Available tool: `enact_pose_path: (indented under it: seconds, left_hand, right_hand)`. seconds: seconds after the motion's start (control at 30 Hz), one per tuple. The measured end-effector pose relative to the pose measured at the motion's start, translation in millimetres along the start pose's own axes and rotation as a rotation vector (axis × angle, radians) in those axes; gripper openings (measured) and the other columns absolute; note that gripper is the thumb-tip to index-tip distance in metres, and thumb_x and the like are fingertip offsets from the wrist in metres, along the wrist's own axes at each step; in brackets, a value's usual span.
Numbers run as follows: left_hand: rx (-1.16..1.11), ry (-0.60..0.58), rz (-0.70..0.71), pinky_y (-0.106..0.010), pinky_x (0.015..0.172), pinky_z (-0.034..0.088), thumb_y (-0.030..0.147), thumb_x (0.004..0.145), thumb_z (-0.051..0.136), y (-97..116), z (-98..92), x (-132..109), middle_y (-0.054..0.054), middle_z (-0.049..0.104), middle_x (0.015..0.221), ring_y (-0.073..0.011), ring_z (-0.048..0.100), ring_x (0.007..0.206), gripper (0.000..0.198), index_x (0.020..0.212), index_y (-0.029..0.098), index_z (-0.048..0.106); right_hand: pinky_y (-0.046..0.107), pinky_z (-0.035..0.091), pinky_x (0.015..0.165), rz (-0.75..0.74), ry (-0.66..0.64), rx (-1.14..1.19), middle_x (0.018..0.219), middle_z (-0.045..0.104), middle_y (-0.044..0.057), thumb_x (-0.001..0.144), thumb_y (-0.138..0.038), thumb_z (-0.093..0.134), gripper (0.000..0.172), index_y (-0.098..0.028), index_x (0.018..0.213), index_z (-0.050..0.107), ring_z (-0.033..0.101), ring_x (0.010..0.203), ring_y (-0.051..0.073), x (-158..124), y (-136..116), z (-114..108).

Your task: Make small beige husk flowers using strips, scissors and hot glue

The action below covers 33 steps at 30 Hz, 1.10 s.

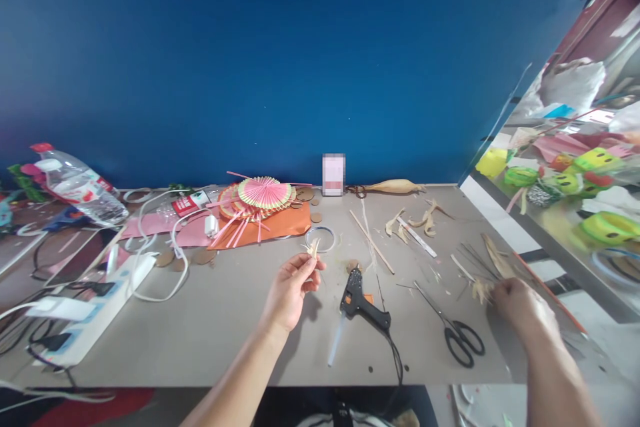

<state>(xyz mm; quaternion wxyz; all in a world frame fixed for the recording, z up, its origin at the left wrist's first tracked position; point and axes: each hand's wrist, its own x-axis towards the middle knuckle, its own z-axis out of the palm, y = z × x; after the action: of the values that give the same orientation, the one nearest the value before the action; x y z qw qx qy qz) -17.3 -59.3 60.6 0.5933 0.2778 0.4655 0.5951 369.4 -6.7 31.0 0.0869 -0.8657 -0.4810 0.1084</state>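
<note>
Near the middle of the desk, my left hand [296, 283] pinches a small pale dried husk piece [313, 249] between thumb and fingertips, raised above the surface. My right hand [523, 307] is at the right side of the desk, its fingers curled down at a pale shredded husk piece [483, 290]; the fingertips are partly hidden. Between the hands lie a black glue gun [364, 303] with a clear glue stick in its back end and black-handled scissors [457, 337], slightly open. Thin dark stems [477, 260] and a long husk [496, 255] lie beyond my right hand.
A white power strip [103, 310] with plugs and cables occupies the left. Pink paper fans [263, 195], an orange sheet [293, 219] and a plastic bottle [83, 187] stand or lie along the blue wall. A roll of clear tape [321, 229], a wooden stick [371, 241] and husk scraps [427, 219] lie mid-desk.
</note>
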Motion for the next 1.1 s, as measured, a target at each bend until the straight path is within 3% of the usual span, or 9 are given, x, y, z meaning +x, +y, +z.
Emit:
enact_pose_path:
  seconds: [0.23,0.37,0.47,0.63,0.73,0.83,1.1]
  left_hand:
    - [-0.009,0.012,-0.051,-0.015,0.046,0.039,0.027,0.065,0.069,-3.0,-1.4,-0.9,-0.002,0.064,0.068,-0.0051,0.049,0.051,0.021,0.076,0.012,0.060]
    - [0.002,0.018,-0.076,-0.016,0.046,0.040,0.028,0.063,0.071,-3.4,-0.5,-0.5,-0.002,0.063,0.068,-0.0059,0.049,0.052,0.022,0.075,0.012,0.061]
    - [0.019,0.023,-0.078,-0.015,0.046,0.041,0.029,0.062,0.071,-3.0,-1.3,-0.7,-0.002,0.064,0.068,-0.0060,0.049,0.052,0.023,0.074,0.012,0.061]
    - [0.011,0.064,-0.086,-0.013,0.045,0.041,0.030,0.057,0.075,-1.1,-7.4,-1.2,-0.001,0.064,0.067,-0.0055,0.048,0.051,0.026,0.072,0.013,0.062]
    - [-0.010,0.097,-0.087,-0.013,0.044,0.042,0.030,0.053,0.077,-1.2,-9.5,-0.9,-0.001,0.064,0.066,-0.0058,0.049,0.051,0.029,0.072,0.013,0.063]
    - [-0.015,0.103,-0.090,-0.013,0.043,0.042,0.031,0.050,0.078,-1.8,-7.9,-1.2,-0.001,0.064,0.065,-0.0060,0.049,0.051,0.031,0.071,0.013,0.063]
    - [0.010,0.096,-0.114,-0.013,0.044,0.043,0.032,0.049,0.078,-1.7,-2.8,-4.5,-0.002,0.064,0.065,-0.0061,0.049,0.052,0.033,0.071,0.014,0.063]
  right_hand:
    - [0.025,0.041,0.051,-0.277,-0.026,0.297,0.063,0.063,0.006,0.071,-0.026,0.040,0.025,-0.013,0.077,0.060,0.056,0.052,0.016,-11.8,-32.5,10.4]
    - [0.023,0.042,0.048,-0.323,-0.029,0.393,0.065,0.066,0.003,0.071,-0.031,0.042,0.029,-0.014,0.080,0.064,0.053,0.045,0.012,-19.2,-39.0,24.1]
    - [0.024,0.042,0.050,-0.278,0.052,0.419,0.070,0.067,0.004,0.070,-0.034,0.045,0.032,-0.013,0.082,0.066,0.055,0.049,0.014,-16.5,-28.0,20.5]
    - [0.027,0.040,0.052,-0.081,0.224,0.355,0.067,0.066,0.011,0.073,-0.044,0.042,0.045,-0.008,0.083,0.067,0.057,0.058,0.020,0.4,14.0,-7.4]
    - [0.026,0.036,0.049,-0.021,0.189,0.266,0.062,0.066,0.008,0.068,-0.036,0.050,0.030,-0.014,0.076,0.069,0.056,0.055,0.019,4.3,32.0,-13.2]
    - [0.025,0.035,0.051,-0.015,0.134,0.188,0.062,0.066,0.005,0.062,-0.026,0.056,0.017,-0.019,0.068,0.070,0.057,0.059,0.019,1.4,35.4,-5.6]
    - [0.025,0.036,0.055,-0.042,0.108,0.116,0.077,0.067,0.005,0.068,-0.026,0.052,0.027,-0.021,0.089,0.067,0.058,0.069,0.019,4.1,25.6,16.2]
